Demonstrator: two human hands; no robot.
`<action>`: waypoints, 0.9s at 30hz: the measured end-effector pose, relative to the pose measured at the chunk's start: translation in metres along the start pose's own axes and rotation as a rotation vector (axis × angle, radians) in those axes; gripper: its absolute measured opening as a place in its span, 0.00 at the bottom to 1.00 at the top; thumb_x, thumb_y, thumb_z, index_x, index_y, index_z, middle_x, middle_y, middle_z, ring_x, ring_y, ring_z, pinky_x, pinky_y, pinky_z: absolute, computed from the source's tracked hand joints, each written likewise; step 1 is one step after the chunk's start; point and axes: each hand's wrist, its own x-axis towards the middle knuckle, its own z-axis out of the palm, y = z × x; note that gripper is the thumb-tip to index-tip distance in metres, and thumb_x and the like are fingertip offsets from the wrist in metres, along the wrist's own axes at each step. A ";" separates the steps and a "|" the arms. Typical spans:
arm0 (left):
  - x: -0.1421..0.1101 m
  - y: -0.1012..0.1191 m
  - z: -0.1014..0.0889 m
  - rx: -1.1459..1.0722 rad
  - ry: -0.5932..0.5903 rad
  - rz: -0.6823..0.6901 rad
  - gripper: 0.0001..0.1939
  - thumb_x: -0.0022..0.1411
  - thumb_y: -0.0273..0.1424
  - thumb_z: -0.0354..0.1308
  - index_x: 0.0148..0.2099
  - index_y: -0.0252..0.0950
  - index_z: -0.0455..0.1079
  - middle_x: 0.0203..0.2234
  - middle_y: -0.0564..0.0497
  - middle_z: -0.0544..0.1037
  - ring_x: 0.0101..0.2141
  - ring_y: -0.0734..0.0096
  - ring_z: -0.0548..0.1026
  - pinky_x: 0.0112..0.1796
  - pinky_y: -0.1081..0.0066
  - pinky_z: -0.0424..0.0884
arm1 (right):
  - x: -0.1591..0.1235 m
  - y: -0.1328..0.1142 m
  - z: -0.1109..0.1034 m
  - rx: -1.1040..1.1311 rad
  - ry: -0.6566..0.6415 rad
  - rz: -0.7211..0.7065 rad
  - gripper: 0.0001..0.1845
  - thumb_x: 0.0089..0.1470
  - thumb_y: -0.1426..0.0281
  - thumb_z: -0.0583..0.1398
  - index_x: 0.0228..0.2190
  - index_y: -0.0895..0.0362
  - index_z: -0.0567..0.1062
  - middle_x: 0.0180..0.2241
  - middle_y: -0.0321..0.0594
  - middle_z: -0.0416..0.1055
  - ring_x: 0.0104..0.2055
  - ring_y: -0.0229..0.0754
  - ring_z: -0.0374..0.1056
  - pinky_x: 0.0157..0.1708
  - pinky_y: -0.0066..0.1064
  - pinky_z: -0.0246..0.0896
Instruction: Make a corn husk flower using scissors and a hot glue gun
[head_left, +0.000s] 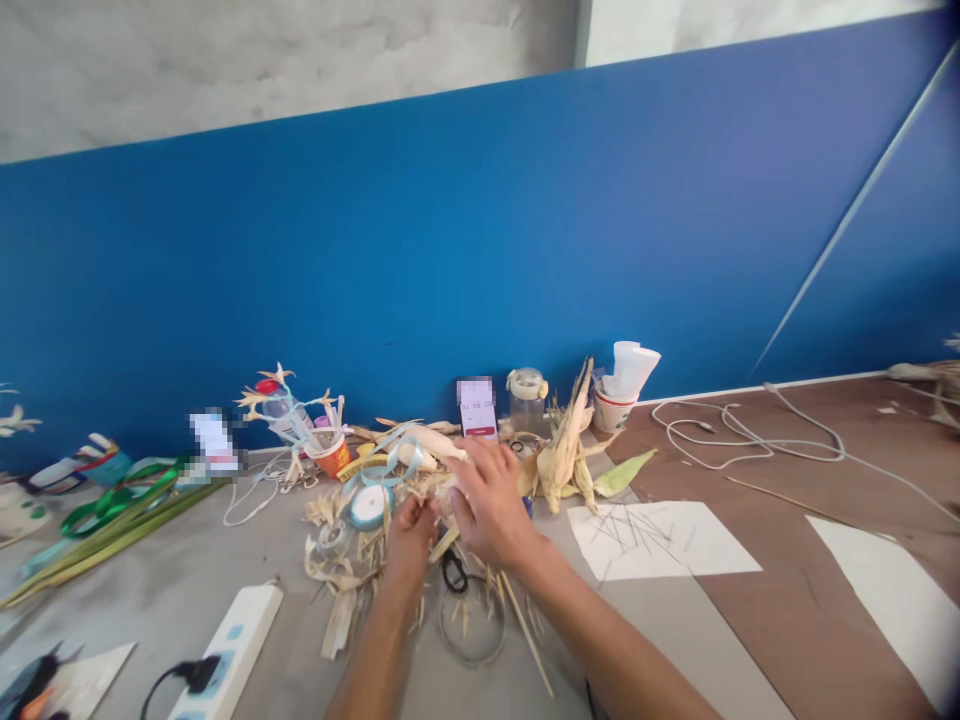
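My left hand [411,540] is closed in a pinch at the middle of the pile, on what looks like a pale strip of dried corn husk [429,492]. Close beside it, my right hand [491,505] reaches over with fingers stretched and the thumb apart; no thing shows plainly in its grasp. Left of the hands lies a spool of light blue ribbon [371,507], with a small tape roll [332,538] near it. Below the hands are a black looped handle [454,572] and a thin wire ring [472,640]. My hands hide part of the husk pile.
Behind stand a phone [478,410], a lidded jar [526,400], upright husks [566,450] and a paper cup [613,410]. Dark thin sticks lie on a white sheet [720,555]. A power strip [236,640] lies front left; white cables [750,445] sprawl at right.
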 end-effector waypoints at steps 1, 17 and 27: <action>0.001 0.001 -0.001 -0.111 0.014 -0.047 0.13 0.47 0.33 0.63 0.29 0.36 0.61 0.14 0.63 0.57 0.15 0.83 0.53 0.19 0.78 0.51 | 0.001 0.001 -0.003 0.035 0.090 0.045 0.19 0.51 0.73 0.52 0.46 0.57 0.67 0.50 0.49 0.60 0.55 0.50 0.52 0.52 0.45 0.45; -0.001 0.002 -0.002 -0.415 -0.144 -0.150 0.15 0.49 0.32 0.63 0.30 0.36 0.57 0.15 0.62 0.55 0.15 0.84 0.52 0.20 0.79 0.52 | 0.013 0.041 0.059 0.084 -0.565 0.174 0.21 0.48 0.73 0.52 0.46 0.60 0.69 0.45 0.50 0.67 0.42 0.44 0.68 0.41 0.31 0.60; 0.003 -0.010 -0.010 0.152 -0.132 0.011 0.20 0.48 0.46 0.60 0.23 0.35 0.58 0.15 0.60 0.56 0.18 0.80 0.54 0.21 0.75 0.50 | 0.014 0.044 0.059 0.149 -0.493 0.184 0.10 0.47 0.69 0.57 0.32 0.57 0.75 0.35 0.42 0.71 0.37 0.41 0.67 0.36 0.26 0.60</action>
